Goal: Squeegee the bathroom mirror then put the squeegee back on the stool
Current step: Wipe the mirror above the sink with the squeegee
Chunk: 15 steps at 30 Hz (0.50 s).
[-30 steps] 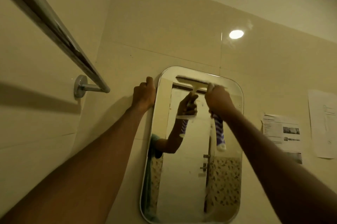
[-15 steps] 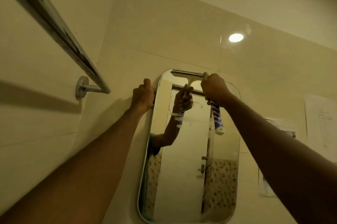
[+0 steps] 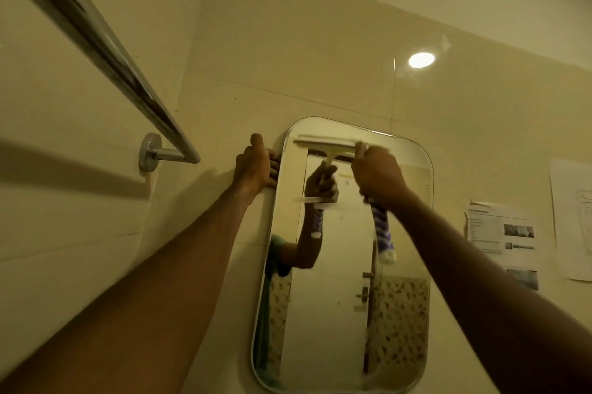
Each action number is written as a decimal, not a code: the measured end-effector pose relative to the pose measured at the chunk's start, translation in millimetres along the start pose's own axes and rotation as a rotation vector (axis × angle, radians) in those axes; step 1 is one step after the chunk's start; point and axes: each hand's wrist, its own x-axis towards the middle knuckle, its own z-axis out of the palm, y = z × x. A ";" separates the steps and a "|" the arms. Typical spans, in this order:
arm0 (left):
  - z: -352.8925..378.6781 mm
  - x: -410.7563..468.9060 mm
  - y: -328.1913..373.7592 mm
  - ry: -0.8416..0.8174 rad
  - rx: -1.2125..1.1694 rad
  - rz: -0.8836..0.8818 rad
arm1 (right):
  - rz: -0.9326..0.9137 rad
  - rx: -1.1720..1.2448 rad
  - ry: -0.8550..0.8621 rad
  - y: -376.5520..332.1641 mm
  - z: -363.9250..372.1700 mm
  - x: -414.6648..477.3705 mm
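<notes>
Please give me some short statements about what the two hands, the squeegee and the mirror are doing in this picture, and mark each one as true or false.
1. The right hand holds the squeegee near the top of the mirror. True.
2. The left hand hangs free, away from the mirror. False: it grips the mirror's upper left edge.
3. The squeegee's handle is striped blue and white. True.
4. The squeegee blade lies at the bottom edge of the mirror. False: it lies across the top part.
5. A towel hangs on the metal rail. False: the rail is bare.
6. Printed papers are on the wall right of the mirror. True.
</notes>
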 end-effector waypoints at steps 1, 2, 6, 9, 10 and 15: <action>-0.3 1.0 0.1 -0.005 -0.020 -0.010 | 0.001 0.007 0.023 -8.3 -2.0 14.4; -0.8 2.9 -0.5 -0.010 -0.036 -0.014 | 0.003 0.011 0.022 -12.4 -1.1 23.6; -4.6 8.6 -0.4 -0.059 -0.070 -0.022 | -0.034 0.002 -0.049 8.9 23.2 -3.3; -5.7 10.4 -0.5 -0.069 -0.046 -0.019 | -0.047 -0.009 -0.092 45.5 47.9 -54.2; -5.2 10.0 -1.3 -0.069 -0.038 -0.013 | -0.038 -0.020 -0.104 55.3 53.0 -70.4; 0.1 -0.3 -3.9 -0.026 0.074 0.056 | 0.037 -0.088 -0.205 61.6 48.5 -98.2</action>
